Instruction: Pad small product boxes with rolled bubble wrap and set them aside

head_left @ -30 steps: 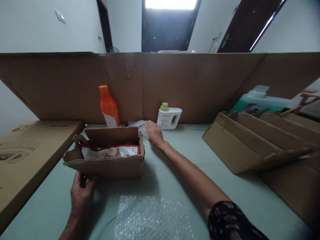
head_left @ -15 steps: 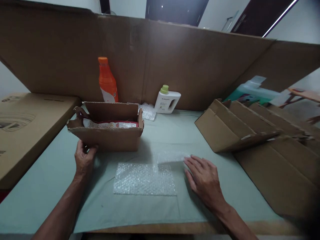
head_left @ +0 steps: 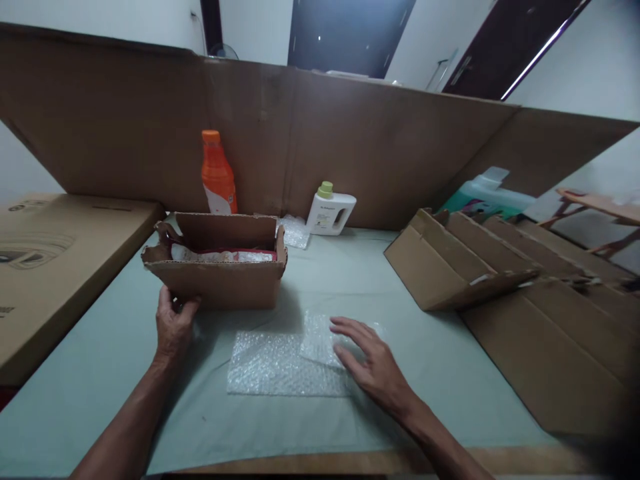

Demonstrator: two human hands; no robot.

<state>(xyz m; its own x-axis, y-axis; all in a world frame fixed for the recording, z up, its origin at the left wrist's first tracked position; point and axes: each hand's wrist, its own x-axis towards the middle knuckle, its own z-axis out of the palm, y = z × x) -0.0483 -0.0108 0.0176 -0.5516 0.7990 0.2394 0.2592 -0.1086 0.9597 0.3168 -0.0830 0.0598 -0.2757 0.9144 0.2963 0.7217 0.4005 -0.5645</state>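
Since the earlier frame the right hand [head_left: 373, 363] has slid left onto the bubble wrap [head_left: 287, 363], fingers flat, seemingly pressing a smaller piece. In front of the wrap, the left hand [head_left: 173, 327] grips the cardboard box [head_left: 220, 283], already filled but unclosed.

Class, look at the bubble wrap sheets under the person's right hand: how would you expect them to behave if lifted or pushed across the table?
The bubble wrap lies thin and flat, so it would probably droop when lifted. It looks light for its size, so a push from the right hand would likely slide or bunch it. The smaller bubble wrap piece overlapping it seems loose and may shift separately.
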